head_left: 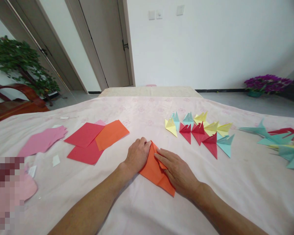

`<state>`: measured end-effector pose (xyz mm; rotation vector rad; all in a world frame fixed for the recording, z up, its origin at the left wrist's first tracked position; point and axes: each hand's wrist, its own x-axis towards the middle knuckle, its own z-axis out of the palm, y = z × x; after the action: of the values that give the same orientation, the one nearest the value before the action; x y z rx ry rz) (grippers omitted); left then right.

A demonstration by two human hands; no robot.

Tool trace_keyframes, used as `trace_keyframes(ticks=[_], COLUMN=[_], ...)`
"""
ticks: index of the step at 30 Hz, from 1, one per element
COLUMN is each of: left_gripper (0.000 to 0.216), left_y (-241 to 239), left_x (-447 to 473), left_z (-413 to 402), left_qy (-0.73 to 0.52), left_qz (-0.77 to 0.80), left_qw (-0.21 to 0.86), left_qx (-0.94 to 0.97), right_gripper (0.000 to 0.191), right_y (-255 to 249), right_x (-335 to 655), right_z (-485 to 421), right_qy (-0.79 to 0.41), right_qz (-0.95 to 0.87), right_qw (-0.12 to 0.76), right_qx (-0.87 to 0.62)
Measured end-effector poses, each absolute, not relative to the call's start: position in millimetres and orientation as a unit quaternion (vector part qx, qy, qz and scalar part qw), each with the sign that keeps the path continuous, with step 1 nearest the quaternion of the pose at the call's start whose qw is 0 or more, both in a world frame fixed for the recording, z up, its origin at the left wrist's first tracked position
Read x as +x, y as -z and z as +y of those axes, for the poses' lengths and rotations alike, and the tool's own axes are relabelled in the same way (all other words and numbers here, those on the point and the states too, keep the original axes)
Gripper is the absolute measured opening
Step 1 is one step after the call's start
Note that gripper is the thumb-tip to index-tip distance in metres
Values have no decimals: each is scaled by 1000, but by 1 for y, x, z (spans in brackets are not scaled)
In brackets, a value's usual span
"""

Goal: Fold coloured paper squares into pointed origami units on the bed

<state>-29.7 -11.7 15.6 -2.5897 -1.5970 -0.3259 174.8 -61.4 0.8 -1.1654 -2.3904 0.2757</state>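
Observation:
An orange sheet of paper [155, 171], partly folded, lies on the pale pink cloth [142, 114] right in front of me. My left hand [137, 154] rests on its left edge with the fingers curled down onto the fold. My right hand [177, 171] lies flat across the paper's right side, the fingers stretched out and pressing toward the crease. Neither hand lifts the paper off the cloth.
Flat red, orange and pink sheets [95, 140] lie to the left, with pink paper shapes [42, 140] beyond. Several folded yellow, red and teal figures [201, 133] sit right of centre, more folded pieces [281, 140] at far right. A wooden chair [12, 104] and plant [22, 63] stand left.

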Motion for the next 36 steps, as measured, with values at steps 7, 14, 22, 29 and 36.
trace_keyframes(ticks=[7,14,22,29,36], left_gripper=[27,28,32,31,42], left_y=[-13,-16,-17,-19,-15], left_x=[-29,-28,-28,-27,-29], left_z=[-9,-11,-10,-10,-10], left_qy=[101,65,48,37,47], left_qz=[-524,-520,-518,-521,-517], left_qw=[46,84,90,91,110], left_qx=[-844,-847,-849,-848,-848], right_gripper=[54,49,41,55,57], right_y=[-5,-10,-8,1,2], right_x=[172,171,171,171,170], right_z=[-62,-61,-57,-54,-54], right_qy=[-95,-91,-78,-47,-40], right_qz=[-876,-876,-889,-897,-896], right_qw=[204,195,189,157,166], right_qx=[-427,-432,-410,-411,-411])
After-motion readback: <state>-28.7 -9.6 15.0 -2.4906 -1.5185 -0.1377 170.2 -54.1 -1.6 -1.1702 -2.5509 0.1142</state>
